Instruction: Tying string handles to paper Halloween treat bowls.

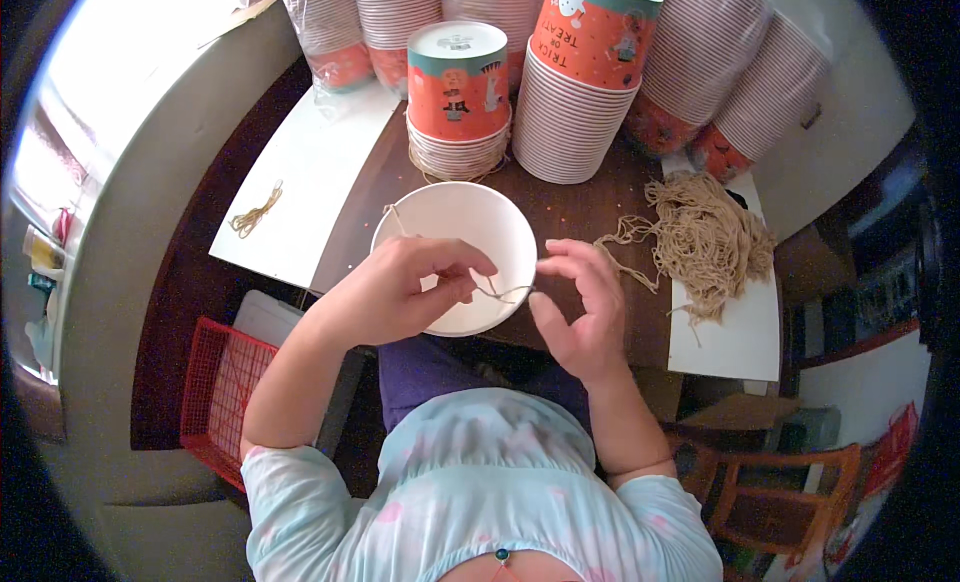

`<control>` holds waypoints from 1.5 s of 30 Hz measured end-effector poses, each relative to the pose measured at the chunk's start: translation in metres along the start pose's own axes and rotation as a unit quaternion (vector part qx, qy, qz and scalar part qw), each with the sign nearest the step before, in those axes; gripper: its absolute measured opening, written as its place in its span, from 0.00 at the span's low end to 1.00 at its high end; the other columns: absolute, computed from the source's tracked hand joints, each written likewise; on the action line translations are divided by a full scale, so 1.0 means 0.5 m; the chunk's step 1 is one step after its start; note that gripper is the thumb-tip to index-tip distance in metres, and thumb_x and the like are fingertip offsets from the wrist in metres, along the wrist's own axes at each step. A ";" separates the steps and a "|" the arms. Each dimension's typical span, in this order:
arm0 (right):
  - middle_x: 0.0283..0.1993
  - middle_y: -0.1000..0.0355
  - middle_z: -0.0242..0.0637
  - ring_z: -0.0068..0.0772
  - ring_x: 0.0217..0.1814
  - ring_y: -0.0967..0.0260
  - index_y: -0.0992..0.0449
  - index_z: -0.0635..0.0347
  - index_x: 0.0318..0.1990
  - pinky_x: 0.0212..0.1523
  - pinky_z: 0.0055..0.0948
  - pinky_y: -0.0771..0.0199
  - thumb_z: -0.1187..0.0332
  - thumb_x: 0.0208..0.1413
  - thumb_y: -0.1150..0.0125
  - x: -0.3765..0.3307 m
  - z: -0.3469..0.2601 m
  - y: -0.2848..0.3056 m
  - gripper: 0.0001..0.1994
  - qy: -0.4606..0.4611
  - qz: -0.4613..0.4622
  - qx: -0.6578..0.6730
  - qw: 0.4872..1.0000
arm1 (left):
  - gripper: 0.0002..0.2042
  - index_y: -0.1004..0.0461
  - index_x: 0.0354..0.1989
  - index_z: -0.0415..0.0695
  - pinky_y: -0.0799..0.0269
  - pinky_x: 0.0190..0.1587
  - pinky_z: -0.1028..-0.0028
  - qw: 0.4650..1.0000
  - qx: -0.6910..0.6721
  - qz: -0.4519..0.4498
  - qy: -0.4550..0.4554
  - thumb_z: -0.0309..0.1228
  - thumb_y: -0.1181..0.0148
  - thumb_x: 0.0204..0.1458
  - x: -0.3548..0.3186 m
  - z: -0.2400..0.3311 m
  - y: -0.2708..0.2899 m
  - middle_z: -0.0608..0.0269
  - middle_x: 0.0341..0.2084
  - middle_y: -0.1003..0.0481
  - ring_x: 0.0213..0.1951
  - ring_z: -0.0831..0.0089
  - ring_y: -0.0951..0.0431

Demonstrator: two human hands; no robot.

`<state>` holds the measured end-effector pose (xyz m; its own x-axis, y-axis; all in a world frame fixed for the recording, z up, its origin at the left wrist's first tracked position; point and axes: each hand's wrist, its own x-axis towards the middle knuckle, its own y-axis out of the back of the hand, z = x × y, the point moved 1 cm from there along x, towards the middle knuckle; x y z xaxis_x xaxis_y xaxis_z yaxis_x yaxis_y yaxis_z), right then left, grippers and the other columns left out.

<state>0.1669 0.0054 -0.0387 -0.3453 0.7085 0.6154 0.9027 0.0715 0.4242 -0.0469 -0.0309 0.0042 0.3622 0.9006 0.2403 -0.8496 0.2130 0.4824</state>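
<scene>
A white paper bucket lies with its open mouth facing up in front of me at the near edge of the table. Over its mouth, my left hand pinches a thin beige string, which runs across to the bucket's right rim. Another bit of string hangs at the upper left rim. My right hand is beside the right rim, thumb and fingers curved and apart, fingertips close to where the string meets it.
A tangled heap of beige strings lies on the right. Stacks of orange paper buckets stand upside down behind, some bagged in plastic. A small string bundle rests on the white board at left. A red basket sits below left.
</scene>
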 end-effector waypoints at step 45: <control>0.52 0.32 0.35 0.21 0.26 0.39 0.22 0.47 0.48 0.24 0.18 0.39 0.72 0.47 0.39 0.205 -0.107 0.008 0.17 0.591 0.038 -0.317 0.741 | 0.20 0.35 0.53 0.34 0.36 0.55 0.64 0.804 -0.518 0.281 -0.083 0.38 0.59 0.62 -0.048 -0.008 0.042 0.50 0.50 0.29 0.52 0.65 0.29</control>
<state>0.1214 0.0408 0.0618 -0.6210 -0.4425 0.6470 0.7586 -0.5470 0.3540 -0.0748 -0.0466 0.0051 -0.2168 0.9201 0.3262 -0.7296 0.0693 -0.6804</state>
